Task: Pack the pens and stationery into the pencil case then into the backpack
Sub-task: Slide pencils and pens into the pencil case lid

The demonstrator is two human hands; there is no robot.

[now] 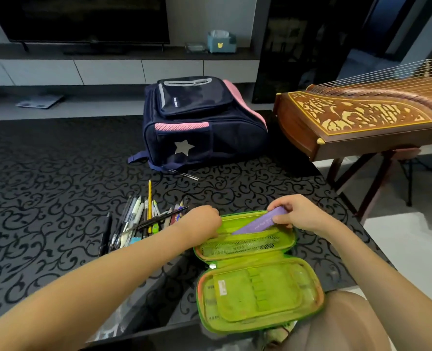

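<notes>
**Purple ruler half in open green case**

Head cam. Green fabric zip-round pencil case lying opened flat at near-right corner of black glass table w/ scroll pattern. L hand at far-left rim of case, fingers curled over rim, gripping it. R hand pinching flat purple plastic ruler by its upper end, thumb in front. Ruler tilted, lower end down inside far half of case, behind mesh pocket. Loose pile of pens and pencils on table just left of case, partly behind L wrist. Navy-and-pink fabric backpack w/ silver star upright farther back on table, well apart from case. Carved brown wooden zither on stand at right. Teal tissue box on TV console in bkgd.
</notes>
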